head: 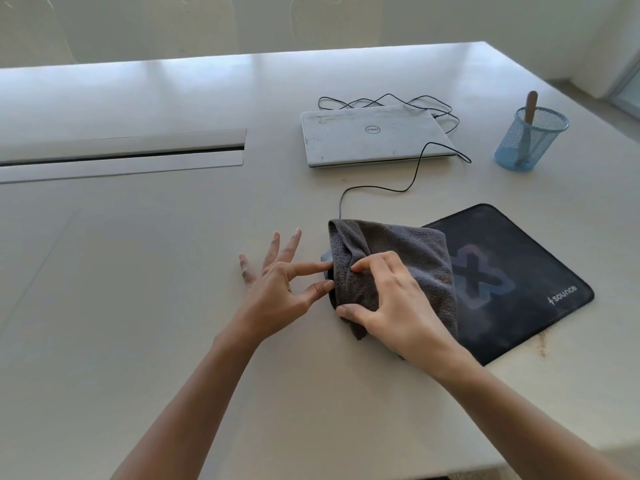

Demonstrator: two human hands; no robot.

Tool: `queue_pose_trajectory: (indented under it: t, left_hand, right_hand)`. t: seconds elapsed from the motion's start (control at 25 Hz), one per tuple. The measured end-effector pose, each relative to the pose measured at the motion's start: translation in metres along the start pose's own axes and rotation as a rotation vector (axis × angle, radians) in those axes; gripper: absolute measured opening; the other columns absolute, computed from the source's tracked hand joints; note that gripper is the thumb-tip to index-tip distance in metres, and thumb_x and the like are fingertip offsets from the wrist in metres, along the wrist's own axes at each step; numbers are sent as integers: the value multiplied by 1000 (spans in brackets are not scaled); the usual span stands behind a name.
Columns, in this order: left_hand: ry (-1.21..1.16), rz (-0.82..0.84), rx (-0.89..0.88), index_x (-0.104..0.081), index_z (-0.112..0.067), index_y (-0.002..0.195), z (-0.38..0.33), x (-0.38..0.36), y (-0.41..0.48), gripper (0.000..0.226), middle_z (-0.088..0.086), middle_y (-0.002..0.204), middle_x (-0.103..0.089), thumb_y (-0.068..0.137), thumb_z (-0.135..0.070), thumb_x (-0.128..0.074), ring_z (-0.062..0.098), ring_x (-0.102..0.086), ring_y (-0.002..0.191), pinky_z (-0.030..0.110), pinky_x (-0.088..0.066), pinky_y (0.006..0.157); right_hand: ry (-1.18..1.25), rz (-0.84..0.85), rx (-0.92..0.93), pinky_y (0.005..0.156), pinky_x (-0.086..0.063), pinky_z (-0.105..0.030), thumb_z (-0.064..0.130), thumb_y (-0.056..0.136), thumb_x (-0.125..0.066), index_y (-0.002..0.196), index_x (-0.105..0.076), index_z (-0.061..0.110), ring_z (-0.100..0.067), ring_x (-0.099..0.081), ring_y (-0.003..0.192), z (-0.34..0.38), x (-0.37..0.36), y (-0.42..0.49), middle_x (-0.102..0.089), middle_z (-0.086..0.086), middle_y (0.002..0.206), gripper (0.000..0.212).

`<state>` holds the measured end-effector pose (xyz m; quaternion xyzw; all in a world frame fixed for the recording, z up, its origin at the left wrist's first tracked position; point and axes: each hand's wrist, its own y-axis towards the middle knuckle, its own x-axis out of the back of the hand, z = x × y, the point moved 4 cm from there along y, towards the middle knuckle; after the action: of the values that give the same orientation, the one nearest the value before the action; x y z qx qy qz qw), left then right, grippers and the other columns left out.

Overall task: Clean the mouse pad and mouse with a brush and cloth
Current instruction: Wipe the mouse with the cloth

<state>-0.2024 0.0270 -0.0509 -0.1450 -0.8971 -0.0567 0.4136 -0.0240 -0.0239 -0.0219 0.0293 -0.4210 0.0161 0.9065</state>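
Well, the limp cloth (pixel 391 261) lay draped over the mouse (pixel 326 260) at the mouse pad's (pixel 512 282) edge, the right hand (pixel 394 310) pinching its folds while the left hand (pixel 277 292), fingers straight, steadied the side of that light, probably slippery shell.

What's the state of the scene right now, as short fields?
mouse: mostly hidden under cloth, left of mouse pad
right hand: grips cloth over mouse
left hand: fingers straight, index and thumb tips at mouse's side
brush: standing in blue mesh cup, untouched
laptop: closed, behind
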Motion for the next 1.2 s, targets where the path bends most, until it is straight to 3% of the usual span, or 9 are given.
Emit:
queue_pose_trajectory:
  t: [0.12, 0.28, 0.36, 0.56, 0.72, 0.84, 0.96, 1.08, 1.2]
  left_hand:
    - [-13, 2, 10, -57, -65, 108, 0, 0, 1, 29, -19, 160, -7, 79, -66, -59, -1, 16, 145, 55, 26, 107]
    - [-37, 19, 11, -55, -70, 105, 0, 1, 0, 35, -19, 160, -7, 71, -75, -50, 1, 16, 146, 57, 26, 108]
    - [-39, 21, 8, -56, -69, 108, 0, 0, 0, 37, -19, 160, -8, 72, -74, -51, 1, 16, 146, 58, 25, 108]
    - [-42, 30, 3, -51, -73, 111, 0, 0, 1, 37, -21, 159, -9, 74, -72, -53, -2, 16, 145, 58, 26, 108]
    - [-29, 34, 5, -53, -70, 113, 0, 1, 1, 38, -21, 159, -10, 74, -72, -53, -1, 15, 146, 59, 25, 108]
    - [-10, 39, 15, -53, -72, 109, -3, 2, 1, 36, -21, 159, -11, 73, -73, -53, 1, 13, 146, 60, 24, 108]
    - [6, 41, 28, -52, -75, 102, -7, 5, 1, 26, -20, 159, -16, 76, -70, -55, 3, 6, 148, 61, 23, 108]
    - [7, -1, 21, -52, -69, 114, -11, 8, -3, 34, -18, 158, -19, 81, -64, -58, 3, 0, 148, 62, 20, 110]
    - [-22, -79, 18, -51, -63, 123, -13, 9, -13, 49, -18, 158, -20, 75, -71, -56, 3, -4, 148, 60, 19, 111]
  right_hand:
    - [-44, -14, 27, 88, -29, -16, 39, 78, -77, 123, -51, 23, -8, -42, 113, 2, -3, 0, -42, 8, 121, 55]
    - [104, 128, 42, 97, -36, -16, 30, 78, -79, 119, -56, 28, -4, -47, 116, -15, 10, 4, -47, 14, 120, 48]
    - [140, 137, 37, 93, -38, -14, 28, 78, -80, 114, -60, 31, -3, -50, 112, -22, 16, 7, -51, 17, 115, 42]
    - [174, 11, 5, 82, -46, -21, 22, 77, -81, 94, -69, 29, -8, -60, 91, -29, 20, 20, -63, 12, 94, 22]
    - [151, -62, -36, 75, -48, -22, 23, 80, -77, 89, -69, 27, -6, -65, 82, -29, 20, 31, -70, 11, 81, 13]
    - [98, -79, -68, 79, -51, -30, 25, 82, -75, 92, -69, 26, -12, -65, 84, -28, 19, 40, -71, 8, 83, 12]
    - [138, -50, -103, 80, -51, -25, 26, 83, -74, 100, -69, 23, -11, -64, 90, -30, 29, 49, -70, 6, 91, 18]
    - [195, -115, -101, 78, -51, -17, 23, 84, -74, 102, -70, 25, -8, -66, 89, -28, 57, 61, -72, 7, 92, 19]
    - [66, -239, -27, 79, -50, -18, 22, 84, -71, 104, -72, 27, -11, -67, 89, -18, 85, 74, -74, 5, 93, 21]
